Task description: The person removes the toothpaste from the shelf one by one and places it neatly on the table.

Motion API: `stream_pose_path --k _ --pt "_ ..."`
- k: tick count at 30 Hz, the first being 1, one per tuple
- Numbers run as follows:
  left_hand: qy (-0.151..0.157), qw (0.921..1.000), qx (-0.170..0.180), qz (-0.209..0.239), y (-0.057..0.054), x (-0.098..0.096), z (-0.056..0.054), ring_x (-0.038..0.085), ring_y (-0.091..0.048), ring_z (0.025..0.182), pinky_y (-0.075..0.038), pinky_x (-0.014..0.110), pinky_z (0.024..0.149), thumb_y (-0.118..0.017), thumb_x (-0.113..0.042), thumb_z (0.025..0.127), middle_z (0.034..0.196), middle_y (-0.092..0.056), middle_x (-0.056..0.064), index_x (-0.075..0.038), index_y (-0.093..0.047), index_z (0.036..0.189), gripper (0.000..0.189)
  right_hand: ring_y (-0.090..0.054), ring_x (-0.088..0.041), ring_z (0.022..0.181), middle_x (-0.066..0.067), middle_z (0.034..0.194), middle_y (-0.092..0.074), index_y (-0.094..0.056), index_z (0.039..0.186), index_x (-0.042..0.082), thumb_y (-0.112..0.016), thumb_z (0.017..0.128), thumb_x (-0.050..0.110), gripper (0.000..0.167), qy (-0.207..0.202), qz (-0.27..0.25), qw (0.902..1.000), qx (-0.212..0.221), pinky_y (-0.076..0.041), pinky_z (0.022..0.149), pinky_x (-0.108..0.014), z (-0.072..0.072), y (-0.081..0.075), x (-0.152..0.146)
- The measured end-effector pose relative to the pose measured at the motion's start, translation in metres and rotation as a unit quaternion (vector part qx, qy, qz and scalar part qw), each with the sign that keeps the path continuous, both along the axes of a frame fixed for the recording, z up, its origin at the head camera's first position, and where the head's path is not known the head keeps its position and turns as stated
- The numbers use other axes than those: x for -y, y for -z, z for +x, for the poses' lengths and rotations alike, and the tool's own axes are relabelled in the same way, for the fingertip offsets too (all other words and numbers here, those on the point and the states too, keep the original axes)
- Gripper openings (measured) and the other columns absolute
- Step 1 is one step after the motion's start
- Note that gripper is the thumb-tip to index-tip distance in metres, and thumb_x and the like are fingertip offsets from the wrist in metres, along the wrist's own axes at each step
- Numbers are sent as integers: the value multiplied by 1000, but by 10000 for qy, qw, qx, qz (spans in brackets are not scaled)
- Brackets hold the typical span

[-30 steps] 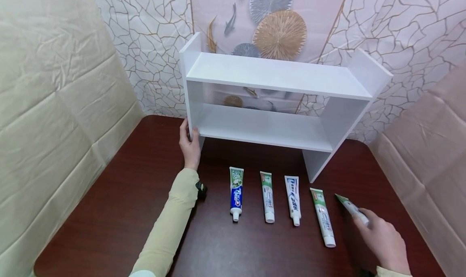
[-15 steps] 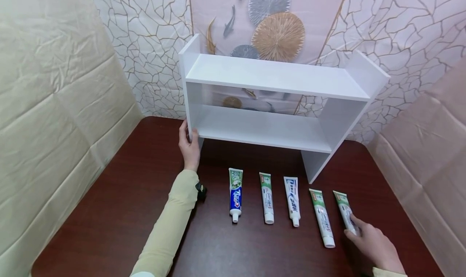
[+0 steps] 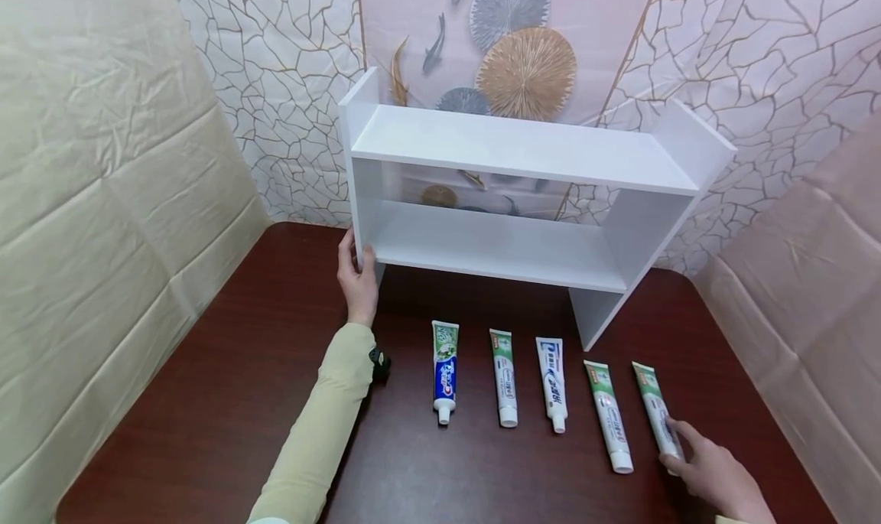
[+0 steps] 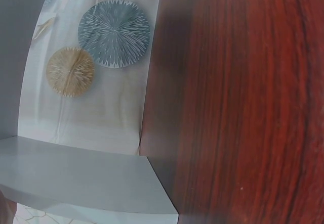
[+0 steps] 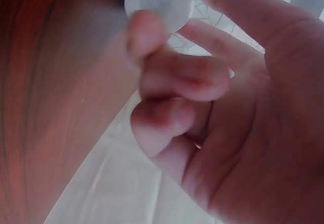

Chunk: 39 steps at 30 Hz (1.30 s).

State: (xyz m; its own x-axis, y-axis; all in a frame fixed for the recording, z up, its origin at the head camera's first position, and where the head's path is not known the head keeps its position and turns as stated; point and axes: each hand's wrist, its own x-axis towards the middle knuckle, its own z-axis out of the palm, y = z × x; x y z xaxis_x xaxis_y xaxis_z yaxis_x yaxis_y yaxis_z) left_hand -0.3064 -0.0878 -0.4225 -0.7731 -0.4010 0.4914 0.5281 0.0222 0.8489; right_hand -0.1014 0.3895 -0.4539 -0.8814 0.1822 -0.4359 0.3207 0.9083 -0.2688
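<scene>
My left hand (image 3: 359,285) grips the left side panel of a white two-tier shelf (image 3: 495,237), thumb on the front edge, fingers behind. At the far right of the row, my right hand (image 3: 716,467) pinches the lower end of a green-and-white toothpaste tube (image 3: 652,398). Its round white cap (image 5: 161,1) shows near the fingertips in the right wrist view. Left of it lie another green-and-white tube (image 3: 609,417), a blue-and-white tube (image 3: 552,382), a third green-and-white tube (image 3: 505,379) and a green-and-blue tube (image 3: 445,371), caps toward me.
The dark red-brown table (image 3: 227,401) carries everything. Behind the shelf hangs a patterned cloth (image 3: 296,88); pale padded panels (image 3: 103,241) close in the left and right sides. The shelf's right side panel (image 3: 599,314) stands just behind the tubes.
My right hand has turned the rightmost tube from a slant to nearly parallel with its neighbour and drawn it slightly toward me. My left hand stays on the shelf.
</scene>
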Motion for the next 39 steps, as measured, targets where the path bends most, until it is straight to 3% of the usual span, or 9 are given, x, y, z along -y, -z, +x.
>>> stream_pose_path --k 8,16,26,34,39 --pt "2 10000 4 -23 -1 -3 3 6 -52 104 -44 19 83 -49 -10 99 135 -52 23 -4 -44 143 44 -55 -18 63 -17 87 -57 -28 140 -6 -61 91 30 69 161 -124 9995 247 -41 58 -33 1 4 -6" --pt "-71 10000 -63 -3 -1 -4 2 8 -52 103 -44 21 82 -50 -9 99 133 -53 24 -3 -45 142 44 -55 -19 64 -24 93 -55 -26 141 -2 -60 92 31 68 230 -260 9988 345 -41 59 -33 1 8 -7" --pt "6 10000 19 62 0 -2 0 5 -52 103 -44 20 84 -49 -11 99 134 -52 23 -4 -45 142 43 -55 -19 64 -18 85 -55 -21 140 -1 -57 94 30 66 247 -264 9985 414 -41 58 -32 1 5 -6" --pt "14 9998 -47 180 3 -2 -5 7 -53 103 -44 22 84 -50 -12 99 134 -53 23 -4 -45 142 43 -54 -19 63 -14 79 -54 -21 140 -1 -54 95 28 63 186 -340 9990 222 -39 57 -32 6 3 0" --pt "-38 9998 -42 214 6 -2 -2 6 -53 103 -44 21 84 -50 -12 100 133 -53 23 -3 -45 141 42 -53 -19 62 -12 76 -54 -21 141 1 -54 95 28 62 198 -368 9990 182 -39 57 -32 8 2 2"
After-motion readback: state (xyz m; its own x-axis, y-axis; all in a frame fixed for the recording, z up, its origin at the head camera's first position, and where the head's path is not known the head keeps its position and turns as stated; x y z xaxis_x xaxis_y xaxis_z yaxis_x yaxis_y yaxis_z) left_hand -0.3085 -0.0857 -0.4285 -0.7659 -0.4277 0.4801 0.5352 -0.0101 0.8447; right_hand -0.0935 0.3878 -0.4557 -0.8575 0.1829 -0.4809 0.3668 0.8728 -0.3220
